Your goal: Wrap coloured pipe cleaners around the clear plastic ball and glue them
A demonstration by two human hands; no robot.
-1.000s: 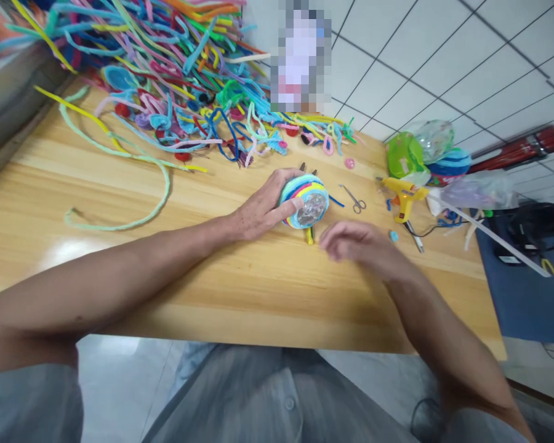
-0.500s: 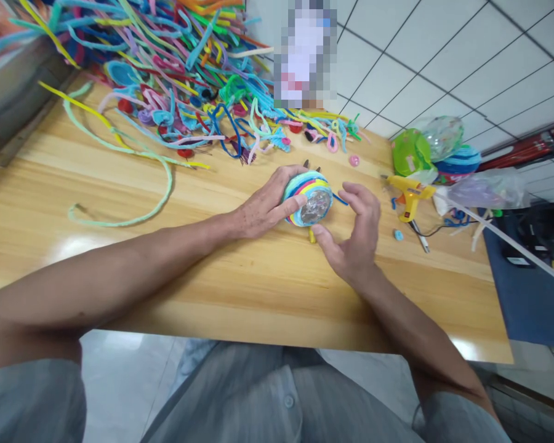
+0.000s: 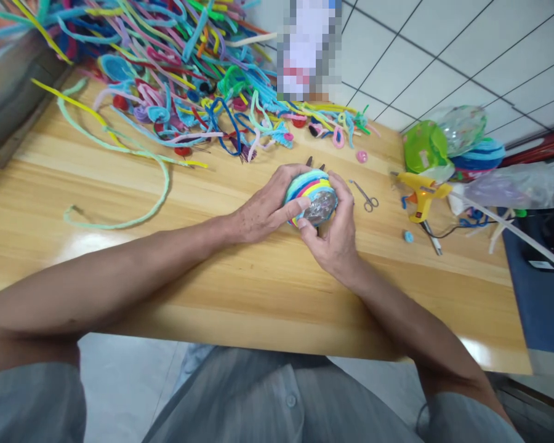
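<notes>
Between both hands sits a round ball (image 3: 321,208) with a clear, shiny surface, its upper and left part wrapped in bands of pipe cleaner in mint, blue, pink and yellow. My left hand (image 3: 270,203) grips its left side, the thumb lying across the front. Around the right side curl the fingers of my right hand (image 3: 335,231), the thumb pressing near the lower edge. Two dark tips (image 3: 316,163) of some tool stick out just behind the ball; the rest of it is hidden.
A big heap of pipe cleaners (image 3: 166,80) covers the back left of the wooden table (image 3: 212,295). Small scissors (image 3: 365,197) lie right of my hands, beside a yellow glue gun (image 3: 422,195). A green container (image 3: 425,147) and plastic bags stand at the right.
My right hand has moved left and closed on the ball's right side, having been open and apart from it. The scissors now show. My left hand keeps its grip.
</notes>
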